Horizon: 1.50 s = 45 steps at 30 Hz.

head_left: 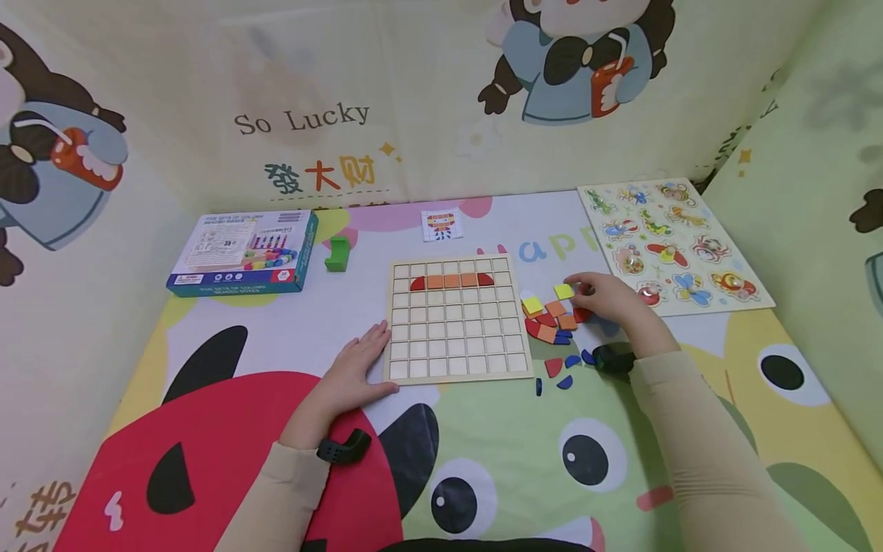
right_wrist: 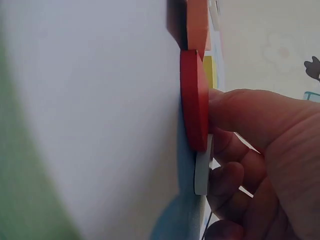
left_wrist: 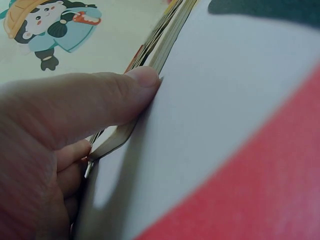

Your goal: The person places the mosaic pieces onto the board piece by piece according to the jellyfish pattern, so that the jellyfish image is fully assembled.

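Watching remotely, I see a wall [head_left: 407, 92] lettered "So Lucky" and "發大财", its printed figures cut off by the frame, above a desk [head_left: 359, 307] whose letters "ap" run on under an animal board [head_left: 731, 307]. Mid-desk lies a wooden grid board [head_left: 455, 330], its second row holding three orange squares between two red pieces. At far left, a box [head_left: 241, 253] reads "FIVE SETS OF"; its finer print escapes me. The left hand [head_left: 355, 368] spreads wide against the grid board's left edge; the right hand [head_left: 607, 295], fingers bent narrow, touches a yellow square [head_left: 563, 291] at the pile, though I cannot tell whether it pinches it. Behind the grid board sit a small picture card [head_left: 441, 225] and green block [head_left: 338, 254]; blue pieces [head_left: 565, 382] lie nearest me, one partly hidden by a wristband.
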Available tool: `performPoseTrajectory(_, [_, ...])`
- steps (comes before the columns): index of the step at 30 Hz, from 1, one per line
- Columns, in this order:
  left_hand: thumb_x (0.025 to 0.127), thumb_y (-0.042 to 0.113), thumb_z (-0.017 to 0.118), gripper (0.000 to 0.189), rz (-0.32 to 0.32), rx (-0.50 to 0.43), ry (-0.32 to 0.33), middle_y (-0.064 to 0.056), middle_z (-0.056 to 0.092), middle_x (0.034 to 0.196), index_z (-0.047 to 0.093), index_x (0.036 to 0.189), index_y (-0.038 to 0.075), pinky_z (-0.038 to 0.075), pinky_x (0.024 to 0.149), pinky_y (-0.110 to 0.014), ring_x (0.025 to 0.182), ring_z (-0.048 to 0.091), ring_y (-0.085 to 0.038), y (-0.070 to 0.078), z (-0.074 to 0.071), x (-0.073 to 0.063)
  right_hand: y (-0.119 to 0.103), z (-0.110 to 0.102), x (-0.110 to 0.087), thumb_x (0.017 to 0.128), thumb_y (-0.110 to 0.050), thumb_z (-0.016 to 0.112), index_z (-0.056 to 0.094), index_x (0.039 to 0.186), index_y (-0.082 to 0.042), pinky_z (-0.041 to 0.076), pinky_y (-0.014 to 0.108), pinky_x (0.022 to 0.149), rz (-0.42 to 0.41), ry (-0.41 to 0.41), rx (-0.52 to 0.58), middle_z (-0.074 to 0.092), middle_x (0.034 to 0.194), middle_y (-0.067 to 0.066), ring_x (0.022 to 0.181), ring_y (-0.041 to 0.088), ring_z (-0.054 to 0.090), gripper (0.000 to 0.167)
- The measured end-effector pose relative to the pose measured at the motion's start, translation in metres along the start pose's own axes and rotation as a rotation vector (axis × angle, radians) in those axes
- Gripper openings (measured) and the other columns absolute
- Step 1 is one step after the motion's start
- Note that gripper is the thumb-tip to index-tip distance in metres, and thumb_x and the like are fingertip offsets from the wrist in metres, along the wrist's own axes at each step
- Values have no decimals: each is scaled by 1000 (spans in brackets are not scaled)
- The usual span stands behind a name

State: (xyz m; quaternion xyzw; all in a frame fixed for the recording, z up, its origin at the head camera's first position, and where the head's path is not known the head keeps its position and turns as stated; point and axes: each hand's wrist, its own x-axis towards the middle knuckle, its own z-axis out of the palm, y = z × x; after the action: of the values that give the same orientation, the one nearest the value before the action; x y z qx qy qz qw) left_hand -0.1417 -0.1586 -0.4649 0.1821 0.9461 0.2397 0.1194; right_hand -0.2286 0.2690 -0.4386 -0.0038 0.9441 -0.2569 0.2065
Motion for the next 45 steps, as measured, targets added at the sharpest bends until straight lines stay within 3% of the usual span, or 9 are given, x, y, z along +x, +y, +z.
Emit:
performPoseTrajectory(15, [68,43,73,97,-8,-1,-2,-2,17,153,22,145,15,14,111,-52,141,14,-23,0,0,2,-4,-2,0,88,-32,55,51,122,-9,43,39,76,2,21,-58,56,108,14,90,27,49,41])
performPoseTrajectory(23, [69,43,73,96,-9,-4,-9,-2,16,153,21,145,15,14,111,-52,141,14,-23,1,-2,0,-46,2,-7,88,-24,54,48,123,-9,44,28,58,-86,139,34,56,108,13,80,24,49,38])
performPoseTrajectory(27, [69,43,72,96,-4,-9,-8,-2,17,153,21,145,15,15,111,-52,141,14,-24,2,-2,0,-66,9,-4,89,-23,54,48,122,-8,44,27,57,-141,166,98,58,103,12,79,24,49,37])
performPoseTrajectory(35, [69,43,73,96,0,8,4,-2,18,153,22,145,14,15,111,-52,140,15,-24,1,-1,0,-95,24,5,89,-24,53,50,122,-10,45,29,65,-123,129,121,59,105,9,84,23,51,35])
performPoseTrajectory(45, [69,43,73,96,2,1,3,-2,18,153,22,145,14,15,111,-51,141,15,-24,0,1,0,-112,38,17,86,-25,57,54,114,-12,47,32,73,-58,36,-6,60,105,8,88,23,53,31])
